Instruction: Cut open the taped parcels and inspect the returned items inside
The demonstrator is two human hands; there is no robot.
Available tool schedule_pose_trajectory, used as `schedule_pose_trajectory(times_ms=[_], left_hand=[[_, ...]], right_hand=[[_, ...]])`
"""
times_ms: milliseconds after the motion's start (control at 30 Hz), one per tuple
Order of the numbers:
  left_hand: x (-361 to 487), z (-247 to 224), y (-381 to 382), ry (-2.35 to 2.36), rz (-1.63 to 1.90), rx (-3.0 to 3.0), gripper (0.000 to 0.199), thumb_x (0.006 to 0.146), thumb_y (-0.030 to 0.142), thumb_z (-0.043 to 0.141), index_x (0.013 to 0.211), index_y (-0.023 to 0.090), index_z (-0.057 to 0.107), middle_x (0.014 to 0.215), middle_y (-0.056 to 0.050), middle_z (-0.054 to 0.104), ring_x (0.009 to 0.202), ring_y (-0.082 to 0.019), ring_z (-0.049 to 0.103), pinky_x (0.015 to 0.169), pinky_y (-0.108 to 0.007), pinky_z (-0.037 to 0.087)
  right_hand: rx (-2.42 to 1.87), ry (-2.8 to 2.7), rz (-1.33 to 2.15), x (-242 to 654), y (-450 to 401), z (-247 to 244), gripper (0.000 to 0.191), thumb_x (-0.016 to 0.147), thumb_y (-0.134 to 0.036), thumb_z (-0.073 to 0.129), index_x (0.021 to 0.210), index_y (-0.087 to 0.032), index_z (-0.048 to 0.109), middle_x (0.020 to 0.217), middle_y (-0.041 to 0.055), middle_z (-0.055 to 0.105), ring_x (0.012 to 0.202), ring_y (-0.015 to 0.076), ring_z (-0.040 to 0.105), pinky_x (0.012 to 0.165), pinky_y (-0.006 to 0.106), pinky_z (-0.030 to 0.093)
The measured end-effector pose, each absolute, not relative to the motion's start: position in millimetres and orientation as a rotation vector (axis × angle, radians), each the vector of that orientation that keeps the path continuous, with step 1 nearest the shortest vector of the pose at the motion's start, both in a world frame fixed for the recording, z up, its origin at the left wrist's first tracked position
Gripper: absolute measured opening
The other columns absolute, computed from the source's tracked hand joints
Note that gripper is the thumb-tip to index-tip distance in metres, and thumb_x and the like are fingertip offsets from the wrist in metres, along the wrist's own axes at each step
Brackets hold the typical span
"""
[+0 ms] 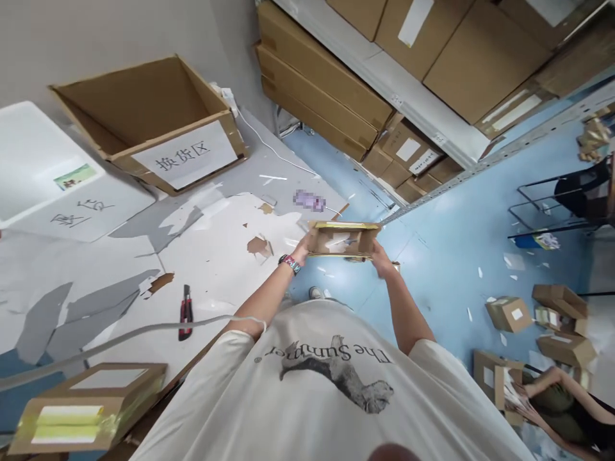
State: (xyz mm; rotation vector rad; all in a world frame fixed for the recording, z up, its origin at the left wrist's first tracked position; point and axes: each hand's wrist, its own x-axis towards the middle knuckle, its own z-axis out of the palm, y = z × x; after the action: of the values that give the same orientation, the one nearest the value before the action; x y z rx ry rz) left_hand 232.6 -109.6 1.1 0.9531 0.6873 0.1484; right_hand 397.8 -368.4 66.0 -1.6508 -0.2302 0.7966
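Between my two hands is a small cardboard box, its open side facing me, with something whitish inside that I cannot make out. Yellowish tape runs along its long edges. My left hand is closed on the left end, a patterned band around the wrist. The right end is gripped by my right hand. Both arms stretch forward, holding the box just past the table's edge, above the blue floor. Beyond it on the white table lies a purple, blurred-out item with a white cable.
A red and black utility knife lies on the table. Farther back stand a large open carton and a white foam bin. A taped carton is near left. Shelves of cartons rise ahead; another person sits right.
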Motion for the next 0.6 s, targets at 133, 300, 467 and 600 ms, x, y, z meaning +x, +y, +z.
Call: schedule_pose_trajectory(times_ms=[133, 300, 467, 600], left_hand=[[312.5, 0.0, -178.3, 0.616, 0.045, 0.976, 0.042, 0.106, 0.047, 0.078, 0.136, 0.02, 0.084, 0.139, -0.017, 0.085, 0.145, -0.038, 0.073, 0.124, -0.051, 0.059], [351.3, -1.9, -200.8, 0.735, 0.036, 1.049, 0.052, 0.103, 0.051, 0.079, 0.147, 0.023, 0.077, 0.17, -0.021, 0.068, 0.164, -0.039, 0.057, 0.132, -0.054, 0.048], [289.1, -5.5, -166.0, 0.855, 0.102, 1.022, 0.061, 0.096, 0.06, 0.086, 0.142, 0.022, 0.078, 0.157, -0.023, 0.076, 0.142, -0.037, 0.074, 0.116, -0.049, 0.059], [192.5, -6.4, -126.5, 1.035, 0.308, 0.958, 0.063, 0.092, 0.063, 0.092, 0.137, 0.021, 0.081, 0.138, -0.021, 0.084, 0.124, -0.033, 0.082, 0.107, -0.046, 0.063]], right_hand=[[-1.77, -0.048, 0.627, 433.9, -462.4, 81.5, 0.059, 0.067, -0.039, 0.091, 0.123, -0.028, 0.079, 0.13, 0.0107, 0.086, 0.116, 0.0326, 0.08, 0.1, 0.049, 0.067], [-1.908, 0.239, 0.145, 458.2, -535.1, 91.3, 0.057, 0.069, -0.043, 0.072, 0.124, -0.027, 0.078, 0.132, 0.0123, 0.082, 0.107, 0.0265, 0.081, 0.095, 0.045, 0.067], [-1.863, 0.148, 0.216, 473.8, -506.2, 75.1, 0.055, 0.068, -0.046, 0.076, 0.119, -0.025, 0.079, 0.121, 0.0098, 0.084, 0.099, 0.0244, 0.083, 0.093, 0.041, 0.067], [-1.835, -0.094, 0.494, 468.4, -401.0, 43.9, 0.058, 0.067, -0.053, 0.086, 0.117, -0.023, 0.08, 0.114, 0.0083, 0.085, 0.096, 0.0244, 0.082, 0.091, 0.041, 0.067]])
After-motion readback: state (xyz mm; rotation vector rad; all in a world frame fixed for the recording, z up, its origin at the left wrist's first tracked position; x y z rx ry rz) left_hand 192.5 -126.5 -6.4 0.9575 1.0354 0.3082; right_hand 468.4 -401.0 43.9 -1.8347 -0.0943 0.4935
